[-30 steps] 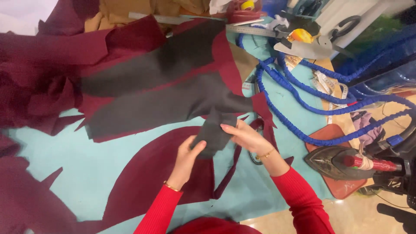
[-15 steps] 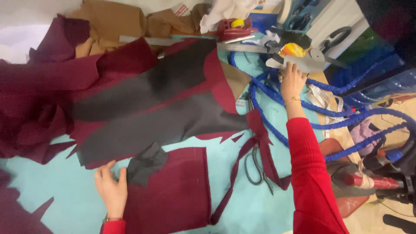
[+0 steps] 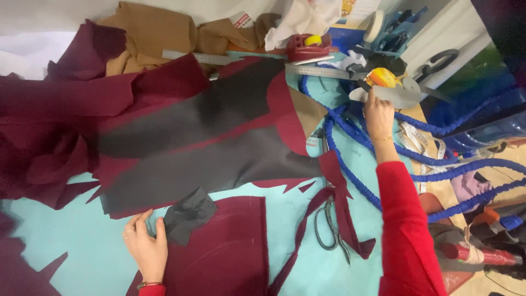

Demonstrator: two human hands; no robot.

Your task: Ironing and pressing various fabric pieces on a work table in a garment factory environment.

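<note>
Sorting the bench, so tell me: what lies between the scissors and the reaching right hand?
In the head view, blue coiled hose crosses between the scissors and right hand.

The left hand (image 3: pixel 146 245) is lying flat and palm down, fingers (image 3: pixel 143 218) loosely spread. The right arm, in a red sleeve, is stretching far forward, with the right hand (image 3: pixel 378 114) reaching out, fingers pointing away.
</note>
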